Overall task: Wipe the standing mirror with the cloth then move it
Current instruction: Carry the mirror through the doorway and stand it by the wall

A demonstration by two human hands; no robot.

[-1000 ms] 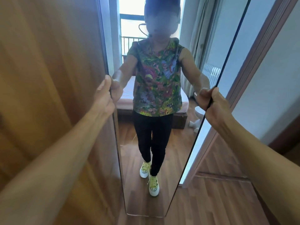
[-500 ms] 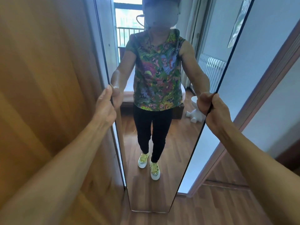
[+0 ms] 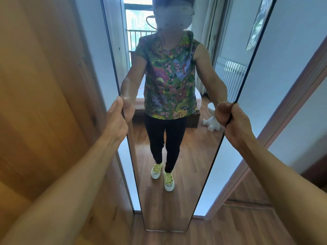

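Left hand (image 3: 116, 119) and right hand (image 3: 235, 122) grip the standing mirror (image 3: 177, 206) by its side edges, now carried further from the wooden wardrobe (image 3: 44, 85): moving underway.

Wooden door (image 3: 44, 103), laminate floor (image 3: 247, 227), pale wall (image 3: 292, 41)

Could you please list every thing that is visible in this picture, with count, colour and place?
Tall frameless standing mirror: one, dark-edged, centre, upright on the floor.
Wooden wardrobe panel: one, light brown, left.
Wooden plank floor: one, reddish brown, bottom.
Wooden door frame: one, brown, right.
Wall: one, pale, upper right.
Cloth: none visible.
Left hand: one, gripping the mirror's left edge.
Right hand: one, gripping the mirror's right edge.
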